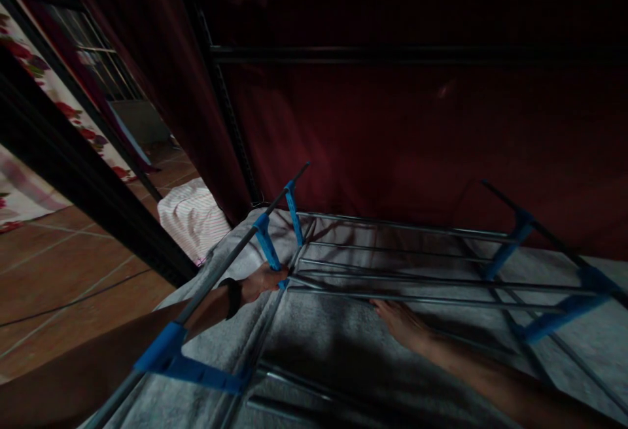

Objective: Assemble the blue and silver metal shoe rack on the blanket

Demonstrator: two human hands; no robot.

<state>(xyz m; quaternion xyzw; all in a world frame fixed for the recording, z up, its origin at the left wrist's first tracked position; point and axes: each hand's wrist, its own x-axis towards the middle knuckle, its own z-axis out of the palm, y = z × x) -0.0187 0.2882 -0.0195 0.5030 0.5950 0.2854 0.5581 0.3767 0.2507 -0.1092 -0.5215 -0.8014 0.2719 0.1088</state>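
A rack frame of grey metal tubes and blue plastic brackets lies on a grey blanket. My left hand, with a dark band at the wrist, is closed around the lower end of a blue bracket on the left side. To its right, my right hand has its fingers on a slanting metal tube, whose far end meets the bracket at my left hand. Parts of the right fingers are hidden behind the tubes. More blue brackets join the tubes at the right.
Loose-looking tubes lie low in front of me. A dark red curtain hangs behind the frame, crossed by a dark metal bar. On the left, a dark post slants above the tiled floor, near a striped cloth bundle.
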